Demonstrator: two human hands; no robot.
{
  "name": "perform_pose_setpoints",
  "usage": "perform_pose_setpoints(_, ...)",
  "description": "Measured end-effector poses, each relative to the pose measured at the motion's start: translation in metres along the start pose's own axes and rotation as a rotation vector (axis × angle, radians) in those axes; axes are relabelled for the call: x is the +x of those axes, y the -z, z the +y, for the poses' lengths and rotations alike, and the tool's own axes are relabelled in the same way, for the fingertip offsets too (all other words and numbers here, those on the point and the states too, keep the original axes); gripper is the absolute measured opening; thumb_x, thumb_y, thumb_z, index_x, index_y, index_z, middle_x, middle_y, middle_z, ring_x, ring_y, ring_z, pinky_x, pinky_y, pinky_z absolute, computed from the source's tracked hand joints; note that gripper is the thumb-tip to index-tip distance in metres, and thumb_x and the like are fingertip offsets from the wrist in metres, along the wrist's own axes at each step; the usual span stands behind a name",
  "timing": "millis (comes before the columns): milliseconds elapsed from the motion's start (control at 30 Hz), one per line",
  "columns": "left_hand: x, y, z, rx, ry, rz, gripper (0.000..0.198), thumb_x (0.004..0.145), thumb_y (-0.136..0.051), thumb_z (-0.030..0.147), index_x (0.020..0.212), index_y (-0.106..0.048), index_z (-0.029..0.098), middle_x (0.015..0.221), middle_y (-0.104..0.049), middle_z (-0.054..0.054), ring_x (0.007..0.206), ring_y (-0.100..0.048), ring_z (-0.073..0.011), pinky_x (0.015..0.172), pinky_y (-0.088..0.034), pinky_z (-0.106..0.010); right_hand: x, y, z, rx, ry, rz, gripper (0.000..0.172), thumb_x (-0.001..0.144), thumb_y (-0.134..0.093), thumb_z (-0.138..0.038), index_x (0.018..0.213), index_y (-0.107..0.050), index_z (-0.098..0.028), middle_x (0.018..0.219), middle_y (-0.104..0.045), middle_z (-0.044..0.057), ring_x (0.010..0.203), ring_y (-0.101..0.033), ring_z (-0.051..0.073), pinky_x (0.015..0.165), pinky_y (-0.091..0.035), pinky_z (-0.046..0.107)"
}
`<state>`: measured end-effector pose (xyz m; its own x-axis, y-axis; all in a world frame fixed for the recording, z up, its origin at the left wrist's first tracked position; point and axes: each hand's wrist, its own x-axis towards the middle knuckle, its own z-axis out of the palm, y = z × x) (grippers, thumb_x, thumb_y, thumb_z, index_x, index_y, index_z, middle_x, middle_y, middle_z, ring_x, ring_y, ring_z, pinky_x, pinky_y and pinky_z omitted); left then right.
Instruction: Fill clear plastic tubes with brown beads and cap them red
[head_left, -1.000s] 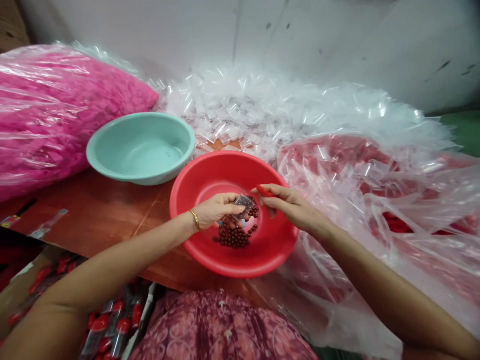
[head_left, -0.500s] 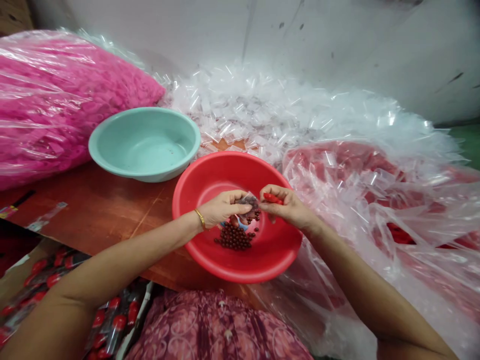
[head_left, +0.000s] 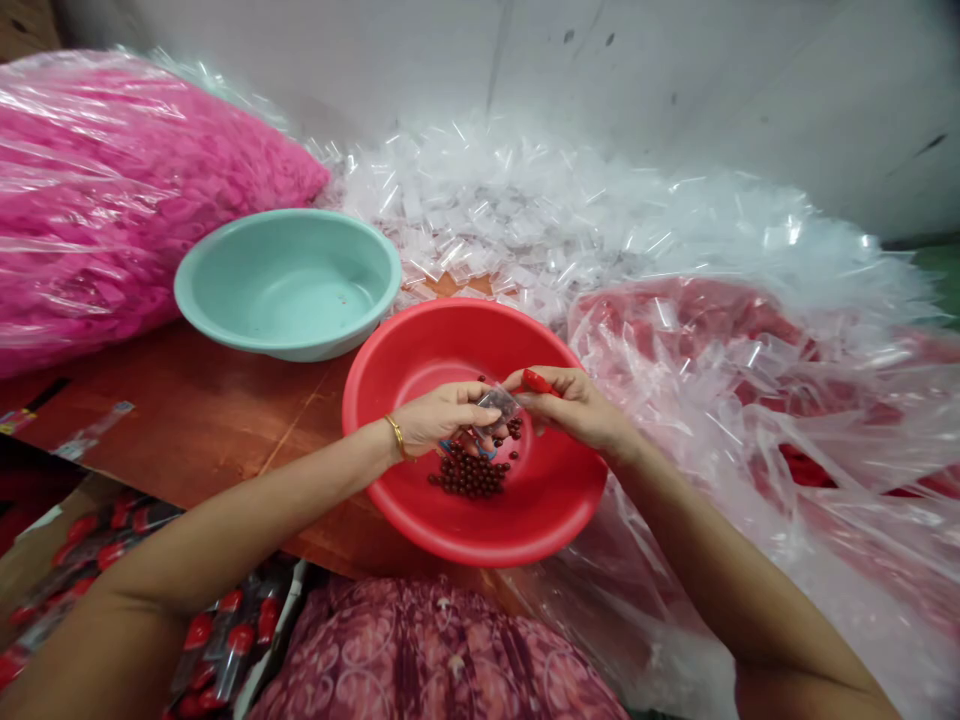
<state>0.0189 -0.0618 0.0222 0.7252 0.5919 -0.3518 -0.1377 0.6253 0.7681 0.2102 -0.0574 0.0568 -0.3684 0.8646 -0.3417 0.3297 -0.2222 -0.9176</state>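
Observation:
Over the red basin (head_left: 420, 520), my left hand (head_left: 439, 415) pinches a small clear plastic container (head_left: 497, 405) with dark contents. My right hand (head_left: 574, 405) is closed around a small red plastic piece (head_left: 538, 381), which looks like a cap. Its fingertips touch or nearly touch the container's right end. Below my hands, a heap of shiny dark red beads or candies (head_left: 471, 472) lies on the basin floor, with a few loose ones beside it. Part of the heap is hidden by my left fingers.
A pale green basin (head_left: 289, 290) stands behind on the left, beside a bag of pink pieces (head_left: 112, 200). Clear plastic pieces (head_left: 495, 200) are piled along the wall. Plastic sheeting with red pieces (head_left: 720, 430) lies right. A box of red-capped clear tubes (head_left: 225, 640) sits lower left.
My right hand has moved slightly left and up, bringing its fingertips to the container. The red piece now sits higher in its fingers. My left hand has barely moved.

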Motion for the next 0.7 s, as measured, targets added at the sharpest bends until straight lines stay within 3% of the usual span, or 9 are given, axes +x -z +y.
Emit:
perform_pose_setpoints(233, 0.0, 0.0, -0.001, 0.002, -0.046, -0.043, 0.028, 0.065, -0.067, 0.011, 0.09, -0.054, 0.013, 0.079, -0.064, -0.001, 0.062, -0.059, -0.0083, 0.054, -0.043, -0.02, -0.002, 0.003, -0.006, -0.098, 0.068, -0.064, 0.026, 0.072, -0.065, -0.038, 0.084, -0.066, -0.015, 0.057, -0.056, -0.002, 0.047, -0.047, 0.007, 0.046, -0.042, 0.02)
perform_pose_setpoints(400, 0.0, 0.002, -0.003, -0.014, 0.002, -0.062, 0.032, 0.067, -0.063, 0.01, 0.098, -0.056, 0.013, 0.086, -0.066, -0.004, 0.063, -0.061, -0.0096, 0.056, -0.044, -0.022, -0.002, 0.008, -0.012, -0.179, 0.123, -0.131, 0.017, 0.071, -0.064, -0.03, 0.08, -0.066, -0.016, 0.073, -0.064, 0.002, 0.064, -0.056, 0.011, 0.058, -0.047, 0.022)
perform_pose_setpoints(700, 0.008, 0.008, -0.005, -0.263, 0.051, -0.176, 0.027, 0.073, -0.052, 0.017, 0.099, -0.058, 0.011, 0.083, -0.068, -0.008, 0.069, -0.064, -0.0162, 0.063, -0.048, -0.029, 0.0, 0.01, -0.017, -0.17, 0.119, -0.144, 0.018, 0.069, -0.063, -0.034, 0.07, -0.06, -0.017, 0.063, -0.059, 0.0, 0.05, -0.047, 0.008, 0.047, -0.039, 0.021)
